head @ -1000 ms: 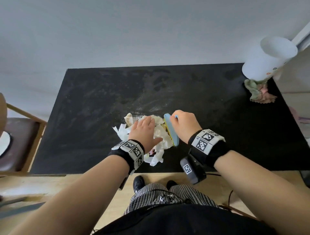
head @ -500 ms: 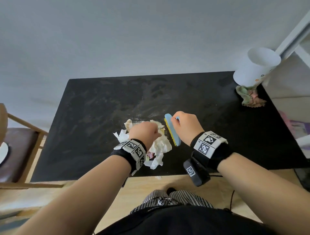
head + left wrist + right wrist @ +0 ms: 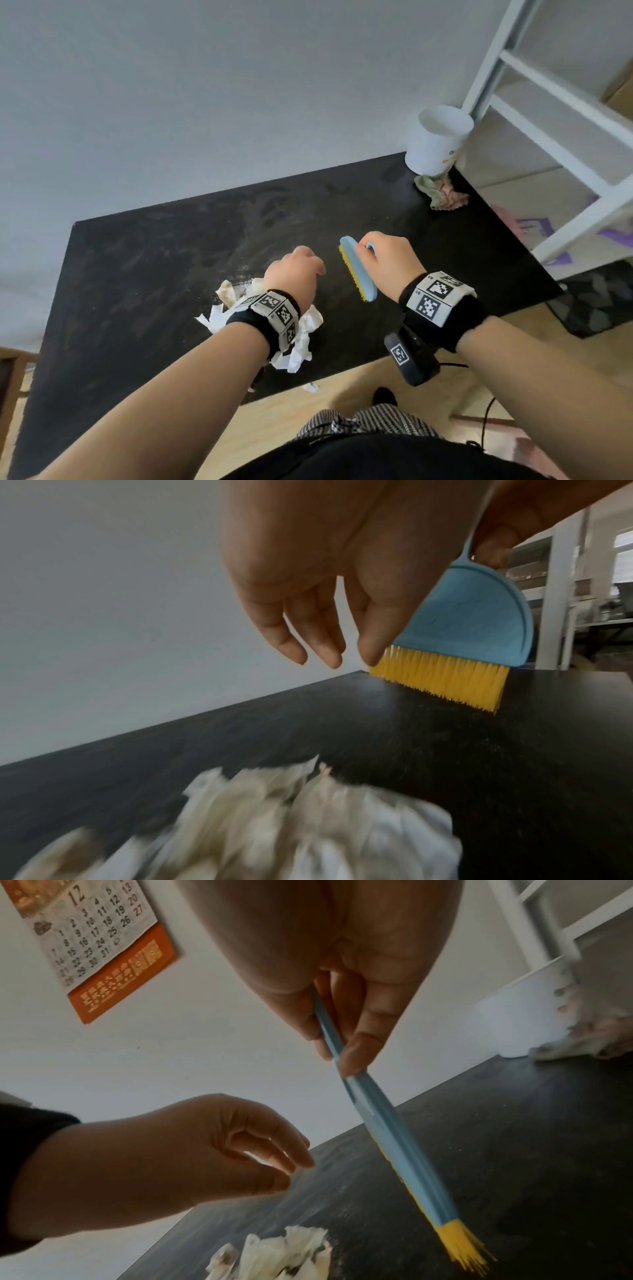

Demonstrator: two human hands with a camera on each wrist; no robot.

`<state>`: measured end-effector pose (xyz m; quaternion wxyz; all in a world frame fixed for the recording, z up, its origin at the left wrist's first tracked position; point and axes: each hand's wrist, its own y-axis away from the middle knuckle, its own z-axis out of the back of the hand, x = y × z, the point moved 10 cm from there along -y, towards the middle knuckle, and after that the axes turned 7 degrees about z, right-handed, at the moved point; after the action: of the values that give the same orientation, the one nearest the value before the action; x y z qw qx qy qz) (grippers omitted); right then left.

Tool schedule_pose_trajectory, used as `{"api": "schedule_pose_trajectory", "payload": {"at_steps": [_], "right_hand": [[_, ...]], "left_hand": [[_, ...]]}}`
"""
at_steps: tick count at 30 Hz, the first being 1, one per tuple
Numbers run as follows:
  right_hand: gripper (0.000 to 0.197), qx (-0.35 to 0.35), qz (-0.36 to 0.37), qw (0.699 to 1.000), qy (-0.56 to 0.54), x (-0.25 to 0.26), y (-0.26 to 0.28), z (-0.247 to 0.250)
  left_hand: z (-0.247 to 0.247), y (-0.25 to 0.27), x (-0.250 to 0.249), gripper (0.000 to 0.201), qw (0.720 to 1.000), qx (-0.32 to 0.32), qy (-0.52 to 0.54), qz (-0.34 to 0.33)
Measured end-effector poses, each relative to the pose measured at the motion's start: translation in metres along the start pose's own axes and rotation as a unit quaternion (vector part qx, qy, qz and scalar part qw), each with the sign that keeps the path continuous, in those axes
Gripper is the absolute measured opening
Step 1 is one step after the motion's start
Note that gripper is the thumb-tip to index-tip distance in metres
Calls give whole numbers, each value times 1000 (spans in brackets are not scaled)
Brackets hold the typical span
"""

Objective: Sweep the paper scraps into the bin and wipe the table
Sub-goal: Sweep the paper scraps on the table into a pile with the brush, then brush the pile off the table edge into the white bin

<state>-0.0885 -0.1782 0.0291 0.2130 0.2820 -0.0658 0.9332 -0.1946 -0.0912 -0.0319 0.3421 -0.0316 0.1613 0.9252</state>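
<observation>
A pile of crumpled white paper scraps (image 3: 301, 339) (image 3: 267, 821) (image 3: 274, 1256) lies near the front edge of the black table (image 3: 154, 260). My left hand (image 3: 295, 270) (image 3: 318, 631) (image 3: 240, 1150) hovers above the pile, its fingers hanging loosely and holding nothing. My right hand (image 3: 383, 253) (image 3: 342, 1031) grips the handle of a blue brush with yellow bristles (image 3: 358, 270) (image 3: 455, 642) (image 3: 404, 1153), lifted off the table to the right of the scraps. A white bin (image 3: 436, 140) (image 3: 524, 1018) stands at the table's far right corner.
A crumpled green and pink cloth (image 3: 442, 193) lies against the bin. A white shelf frame (image 3: 555, 113) rises just right of the table. One small scrap (image 3: 311, 387) lies on the wooden floor below the front edge. A calendar (image 3: 99, 942) hangs on the wall.
My left hand has lifted off the scrap pile and its fingers have let go. The brush has risen away from the pile. The head view has swung right toward the bin and shelf.
</observation>
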Motion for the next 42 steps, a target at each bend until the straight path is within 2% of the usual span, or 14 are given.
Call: {"api": "schedule_pose_trajectory", "payload": {"at_steps": [3, 8, 15, 20, 23, 29, 34, 37, 39, 42], "right_hand": [[30, -20, -14, 1000, -4, -22, -7, 24], [29, -49, -26, 998, 3, -68, -34, 71], [30, -91, -44, 995, -14, -155, -89, 145], [28, -117, -74, 989, -42, -216, -127, 182], [27, -123, -85, 988, -41, -243, -147, 196], [28, -106, -96, 989, -40, -275, -182, 197], [28, -103, -105, 988, -53, -295, -197, 194], [25, -93, -110, 988, -58, -302, -200, 187], [23, -87, -113, 988, -56, -305, -200, 183], [30, -88, -110, 989, -53, -305, -200, 182]], "left_hand": [[14, -15, -33, 29, 999, -17, -5, -30], [32, -60, -92, 29, 998, -23, -9, -65], [65, -148, -187, 37, 996, -42, 11, -75], [85, -214, -248, 42, 992, -81, 22, -93], [83, -254, -274, 49, 993, -76, -7, -88], [59, -320, -305, 52, 991, -35, -103, -75], [46, -352, -319, 26, 988, 5, -146, -57], [47, -355, -322, 19, 987, -14, -148, -55], [52, -352, -321, 23, 985, -44, -153, -62], [58, -342, -318, 23, 985, -55, -142, -80]]}}
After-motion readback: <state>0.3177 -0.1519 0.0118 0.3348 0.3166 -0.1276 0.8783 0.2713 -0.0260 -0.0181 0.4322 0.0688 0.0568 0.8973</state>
